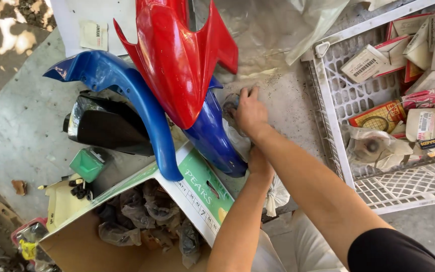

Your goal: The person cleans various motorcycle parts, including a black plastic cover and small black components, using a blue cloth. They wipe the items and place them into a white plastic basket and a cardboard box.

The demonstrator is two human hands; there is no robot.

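On the far left, a black cowl (pixel 104 123) is lying on the grey floor (pixel 16 126), with a small green box (pixel 87 163) sitting just beside its lower edge. A cardboard box (pixel 142 226) is standing open below them, holding dusty plastic-wrapped parts (pixel 142 214); its white flap carries a green printed panel (pixel 205 189) and is leaning under the fenders. A blue fender (pixel 132 95) is arching over the cowl, and a red fairing (pixel 179 60) is lying across the blue one, partly hiding a second blue panel (pixel 212 138) beneath it. A white sheet with a small pale label (pixel 94 34) is showing at the top edge, behind the fairing.

The left hand (pixel 259 163) is pressing in beside the lower end of the blue panel, which is covering its fingers, so their state cannot be told. The right hand (pixel 250 112) is reaching just right of the red fairing, its fingers curling closed around a small bagged part (pixel 230 105) resting on the floor against the blue panel. Clear plastic sheeting (pixel 278 35) is lying crumpled above the hand.

To the right, a white crate (pixel 331 121) is holding small cartons, mostly white with red edges, one yellow-and-red flat pack (pixel 378 115) and a bagged round part (pixel 373 146).
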